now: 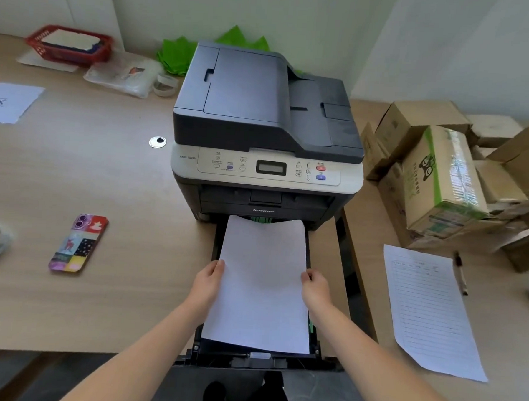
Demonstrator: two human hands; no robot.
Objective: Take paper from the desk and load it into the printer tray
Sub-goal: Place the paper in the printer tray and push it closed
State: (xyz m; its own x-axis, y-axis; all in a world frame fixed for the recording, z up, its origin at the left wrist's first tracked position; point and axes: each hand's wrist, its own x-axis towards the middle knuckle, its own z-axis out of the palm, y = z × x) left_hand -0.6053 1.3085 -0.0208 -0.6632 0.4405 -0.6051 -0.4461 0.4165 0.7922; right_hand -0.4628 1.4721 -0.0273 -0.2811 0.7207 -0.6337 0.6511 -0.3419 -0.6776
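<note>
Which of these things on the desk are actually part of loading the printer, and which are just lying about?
Part of the job: paper, printer tray, printer, left hand, right hand.

Lying about: phone, red basket, cardboard boxes, lined form, pen.

A phone [78, 243] in a colourful case is lying face down on the left side of the desk. Further back, a red basket [69, 46] is holding papers, and beside it a clear plastic bag [122, 74] is resting. On the right, cardboard boxes [442, 176] are sitting piled, and a lined form [429, 310] is lying near a pen [461, 273].
</note>
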